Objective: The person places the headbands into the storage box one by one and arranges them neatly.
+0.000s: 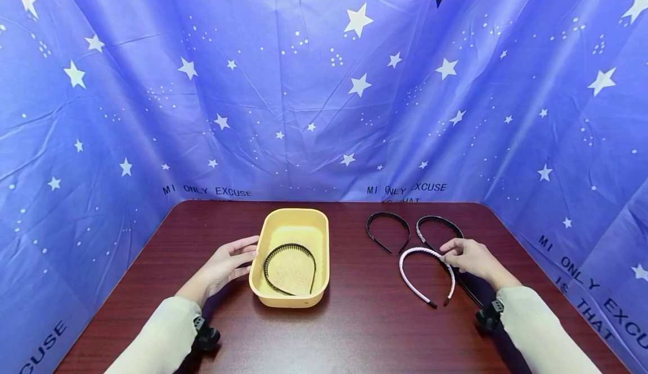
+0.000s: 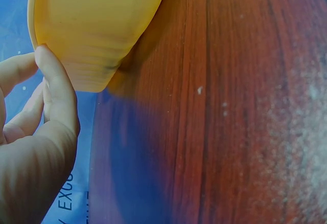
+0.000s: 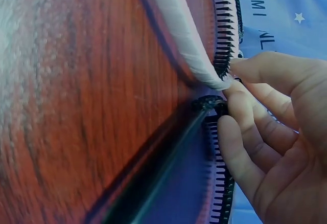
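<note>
A yellow plastic basin (image 1: 289, 302) stands left of the table's middle with a black toothed headband (image 1: 266, 261) inside it. My left hand (image 1: 225, 266) touches the basin's left side, fingers extended with their tips at the rim. In the left wrist view, fingertips of this hand (image 2: 46, 116) meet the basin's wall (image 2: 97, 24) near its edge. On the right, my right hand (image 1: 468, 257) pinches a white wrapped headband (image 1: 405, 278) near the top of its curve. The right wrist view has the thumb and fingers (image 3: 245, 106) close together at the white band (image 3: 186, 35).
Behind the white headband lie a black headband (image 1: 371, 229) and another dark headband (image 1: 439, 218) with a silvery patch, partly hidden by my right hand. A dark strip (image 1: 471, 291) runs below that hand. A blue star-printed curtain (image 1: 304, 81) surrounds the brown table (image 1: 354, 329).
</note>
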### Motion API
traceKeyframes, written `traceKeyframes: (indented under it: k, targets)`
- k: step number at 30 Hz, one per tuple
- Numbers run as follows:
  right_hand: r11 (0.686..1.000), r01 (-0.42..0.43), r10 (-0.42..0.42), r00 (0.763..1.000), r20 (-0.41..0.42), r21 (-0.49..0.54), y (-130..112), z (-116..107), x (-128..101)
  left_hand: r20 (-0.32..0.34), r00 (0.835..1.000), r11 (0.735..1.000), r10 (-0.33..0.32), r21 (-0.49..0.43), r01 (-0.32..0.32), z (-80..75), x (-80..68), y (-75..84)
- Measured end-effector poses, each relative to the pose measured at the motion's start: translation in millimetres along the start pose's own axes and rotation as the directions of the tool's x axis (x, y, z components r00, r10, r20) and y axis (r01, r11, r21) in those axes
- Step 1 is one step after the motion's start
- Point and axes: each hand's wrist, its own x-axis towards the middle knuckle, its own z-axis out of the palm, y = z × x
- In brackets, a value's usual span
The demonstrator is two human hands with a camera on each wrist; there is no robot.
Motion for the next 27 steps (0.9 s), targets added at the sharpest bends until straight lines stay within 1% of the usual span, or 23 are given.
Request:
traceKeyframes:
  k: [9,16,22,27]
  targets:
    - [0.999,-0.008,0.007,1.000,-0.010,-0.032,1.2,3.5,2.8,0.005,1.000,1.000,0.001,0.007,-0.001,0.1,0.4,0.1]
    - [0.999,0.011,-0.011,1.000,-0.009,-0.040,2.1,3.9,2.2,0.007,1.000,1.000,0.004,0.005,-0.004,0.1,0.0,0.7]
    - [1.000,0.011,-0.012,1.000,-0.013,-0.021,-2.5,1.2,-0.5,0.011,1.000,1.000,0.008,0.005,-0.008,0.4,-0.4,1.5]
    - [1.000,0.005,-0.005,1.000,-0.009,-0.006,-1.6,-0.7,-0.4,0.011,1.000,1.000,0.005,0.007,-0.005,1.1,-0.6,1.5]
